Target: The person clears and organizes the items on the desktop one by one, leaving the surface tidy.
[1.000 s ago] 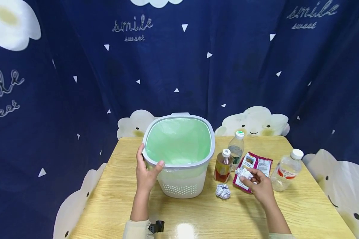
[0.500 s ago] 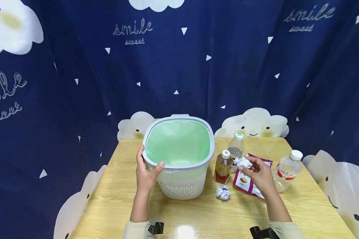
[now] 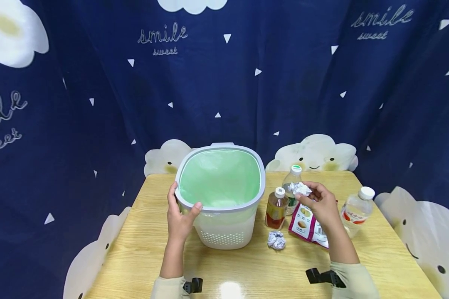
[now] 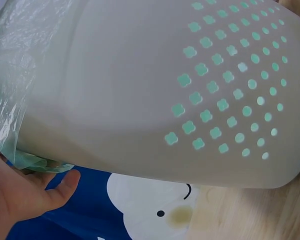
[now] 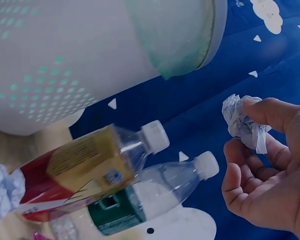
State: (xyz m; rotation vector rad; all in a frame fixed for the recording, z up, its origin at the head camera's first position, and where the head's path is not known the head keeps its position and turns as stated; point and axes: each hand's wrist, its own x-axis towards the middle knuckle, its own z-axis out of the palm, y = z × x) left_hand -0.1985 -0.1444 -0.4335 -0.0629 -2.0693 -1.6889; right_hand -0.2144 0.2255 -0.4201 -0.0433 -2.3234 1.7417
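Observation:
In the head view my left hand (image 3: 179, 222) grips the near left rim of a white waste bin (image 3: 224, 234). Pale green plastic liner (image 4: 25, 70) folds over that rim in the left wrist view. My right hand (image 3: 323, 205) pinches a crumpled paper ball (image 3: 298, 189) between thumb and fingers, raised in front of a clear bottle (image 3: 291, 203). The right wrist view shows the held paper (image 5: 239, 122) apart from the bin and bottles. Another crumpled paper ball (image 3: 276, 240) lies on the table, right of the bin.
A brown-tinted bottle (image 3: 275, 212) stands right beside the bin. Partly under my right arm lies a magenta-and-white snack packet (image 3: 303, 224). Farther right is a larger clear bottle (image 3: 356, 211) with a white cap. Behind the wooden table (image 3: 142, 249) hangs a blue curtain (image 3: 209, 83).
My right hand has lifted the paper ball up and slightly left, off the packet and in front of the clear bottle. The left hand keeps its hold on the bin rim.

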